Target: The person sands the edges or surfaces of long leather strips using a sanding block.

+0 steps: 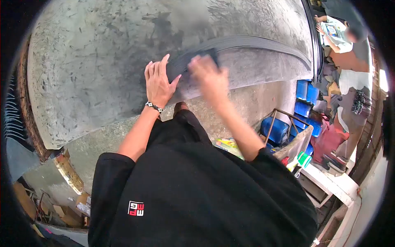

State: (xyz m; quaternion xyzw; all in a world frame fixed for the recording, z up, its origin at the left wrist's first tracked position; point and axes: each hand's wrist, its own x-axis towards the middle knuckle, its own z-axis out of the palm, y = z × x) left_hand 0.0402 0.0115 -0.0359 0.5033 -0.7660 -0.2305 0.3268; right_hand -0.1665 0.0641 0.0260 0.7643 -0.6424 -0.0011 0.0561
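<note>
A bundle of long, thin dark strips (251,41) lies in a curve across the grey worktable (94,78). My left hand (159,84) rests at the left end of the strips, its fingers spread and pointing away from me. To its right, my right hand (209,78) is over the strips, smeared by motion. A dark, flat piece (213,57) shows at the fingertips of my right hand; whether the fingers grip it cannot be made out.
Blue containers (275,129) stand below the table's right side. Beyond the right edge, another person (337,35) has their hands near dark strips. A white bench (329,181) with a green-and-white bottle (303,159) is at lower right. Cardboard boxes (70,216) sit lower left.
</note>
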